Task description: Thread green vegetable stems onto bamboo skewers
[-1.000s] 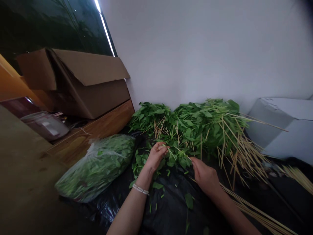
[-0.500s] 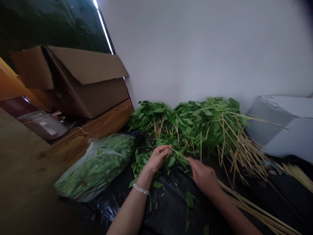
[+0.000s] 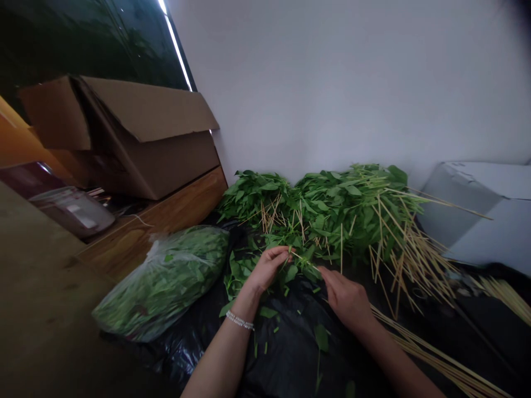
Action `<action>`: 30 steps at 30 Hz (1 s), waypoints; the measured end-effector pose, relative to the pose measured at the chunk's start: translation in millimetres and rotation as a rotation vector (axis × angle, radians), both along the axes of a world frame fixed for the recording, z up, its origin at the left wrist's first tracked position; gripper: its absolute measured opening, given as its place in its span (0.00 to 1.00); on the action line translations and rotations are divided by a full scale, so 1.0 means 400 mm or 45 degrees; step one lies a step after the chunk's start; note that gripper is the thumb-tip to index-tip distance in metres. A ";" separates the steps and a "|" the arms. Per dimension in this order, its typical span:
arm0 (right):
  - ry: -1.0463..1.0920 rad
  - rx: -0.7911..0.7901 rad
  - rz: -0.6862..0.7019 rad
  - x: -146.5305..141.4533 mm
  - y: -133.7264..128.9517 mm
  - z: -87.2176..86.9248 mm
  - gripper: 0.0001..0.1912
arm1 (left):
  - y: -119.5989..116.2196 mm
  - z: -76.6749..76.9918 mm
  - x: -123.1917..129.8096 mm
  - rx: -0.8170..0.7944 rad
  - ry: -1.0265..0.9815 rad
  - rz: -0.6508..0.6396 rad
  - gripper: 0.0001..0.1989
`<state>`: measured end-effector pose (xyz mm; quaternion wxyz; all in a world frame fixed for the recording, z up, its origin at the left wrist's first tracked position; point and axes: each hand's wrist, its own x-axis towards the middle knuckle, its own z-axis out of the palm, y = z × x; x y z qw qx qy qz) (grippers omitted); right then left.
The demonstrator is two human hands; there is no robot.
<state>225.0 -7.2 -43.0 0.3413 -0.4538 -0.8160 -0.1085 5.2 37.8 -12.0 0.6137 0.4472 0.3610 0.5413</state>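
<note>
My left hand [image 3: 269, 266], with a white beaded bracelet on its wrist, pinches a small green stem piece [image 3: 290, 250] at the tip of a thin wooden skewer [image 3: 316, 267]. The skewer's other end is gripped by the closed fingers of my right hand [image 3: 345, 296]. Bits of green leaf and stem sit along the skewer between the hands. Beyond them lies a heap of leafy green stems [image 3: 332, 202], with many wooden skewers [image 3: 402, 260] sticking out, mostly on the right. Cut stem pieces and a loose leaf [image 3: 321, 337] lie on the black plastic sheet [image 3: 286, 354].
A clear plastic bag full of leaves [image 3: 161, 282] lies at the left. Behind it a cardboard box [image 3: 166, 160] stands on a wooden surface [image 3: 166, 221]. Plain skewers [image 3: 440, 354] lie at the lower right, and a white box [image 3: 481, 210] stands against the wall [image 3: 332, 83].
</note>
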 end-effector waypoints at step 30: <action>-0.052 -0.042 -0.053 -0.004 -0.002 -0.010 0.18 | 0.010 -0.008 -0.006 0.179 0.283 0.223 0.13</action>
